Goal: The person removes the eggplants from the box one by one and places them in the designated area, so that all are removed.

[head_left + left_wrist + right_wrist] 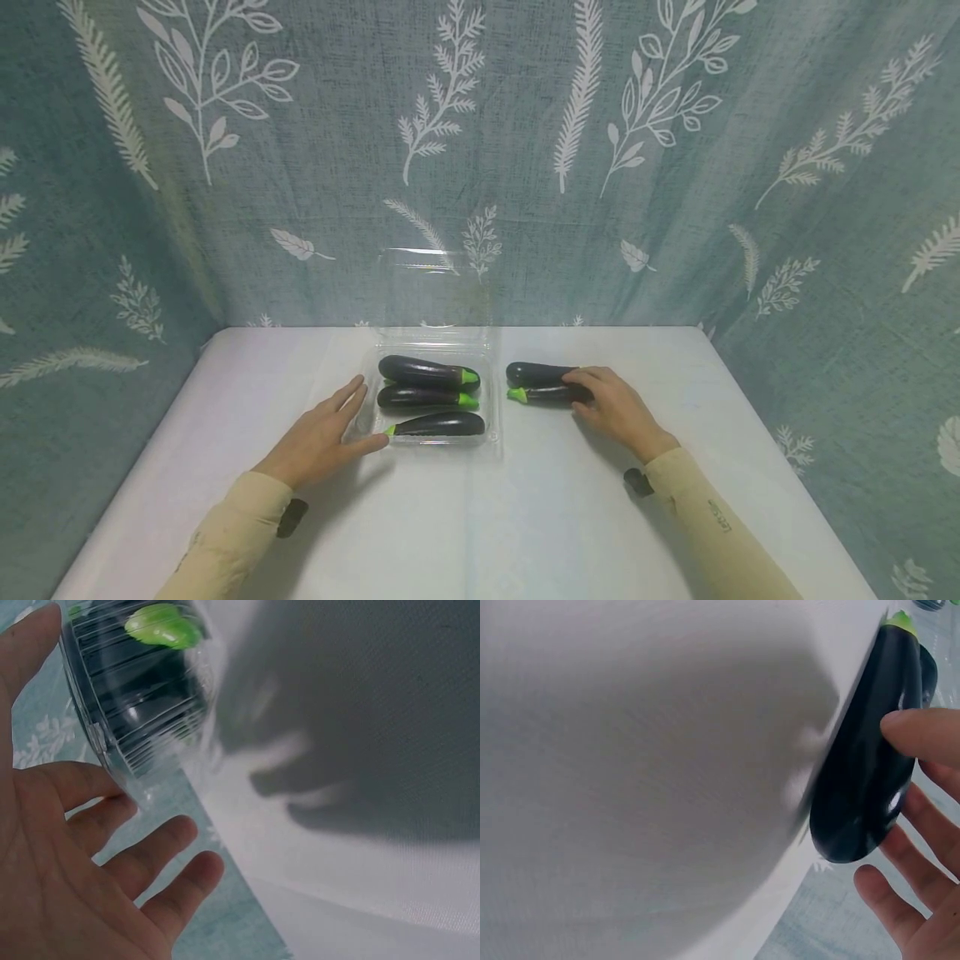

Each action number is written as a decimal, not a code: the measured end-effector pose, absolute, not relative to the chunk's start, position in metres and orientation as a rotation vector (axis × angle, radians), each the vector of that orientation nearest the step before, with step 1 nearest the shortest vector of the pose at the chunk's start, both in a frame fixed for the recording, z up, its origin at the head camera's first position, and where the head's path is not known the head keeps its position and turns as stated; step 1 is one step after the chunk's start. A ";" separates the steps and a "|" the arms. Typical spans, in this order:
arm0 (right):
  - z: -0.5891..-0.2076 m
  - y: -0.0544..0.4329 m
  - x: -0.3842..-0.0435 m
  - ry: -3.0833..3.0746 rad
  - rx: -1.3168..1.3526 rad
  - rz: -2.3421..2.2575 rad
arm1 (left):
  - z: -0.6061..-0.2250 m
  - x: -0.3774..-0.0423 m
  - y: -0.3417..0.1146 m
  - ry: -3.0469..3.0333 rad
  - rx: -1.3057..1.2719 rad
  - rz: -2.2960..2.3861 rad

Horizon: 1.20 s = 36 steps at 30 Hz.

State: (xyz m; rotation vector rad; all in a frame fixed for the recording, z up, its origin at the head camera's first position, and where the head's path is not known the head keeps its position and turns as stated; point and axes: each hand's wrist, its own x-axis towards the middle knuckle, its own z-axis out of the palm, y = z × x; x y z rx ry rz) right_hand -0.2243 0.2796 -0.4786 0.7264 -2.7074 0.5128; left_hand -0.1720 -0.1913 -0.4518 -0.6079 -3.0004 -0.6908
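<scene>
Two eggplants (pixel 534 372) lie on the counter (pixel 450 525) right of a clear box (pixel 492 412) of other eggplants (pixel 422 398), your right grip (pixel 618 417) pinching the nearer eggplant (pixel 549 395), your left grip (pixel 318 442) spread at the box's left side.

Head view: wide, from above the table's near side, facing forward and down over the white table (pixel 570 517) to the patterned curtain (pixel 517 192). Left wrist view: close, tilted, facing past the left hand (pixel 56 855) to the clear container (pixel 161 746). Right wrist view: close, tilted, beside the right hand (pixel 617 412) and eggplant (pixel 862 757). The head view shares both wrist subjects.
</scene>
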 end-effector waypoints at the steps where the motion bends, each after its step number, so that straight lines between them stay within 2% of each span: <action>1: -0.478 0.280 -0.224 -2.696 0.734 0.517 | -0.452 -0.172 -0.191 -3.000 -0.610 -0.691; 36: -0.474 0.279 -0.226 -2.590 0.812 0.522 | -0.457 -0.174 -0.194 -3.002 -0.608 -0.697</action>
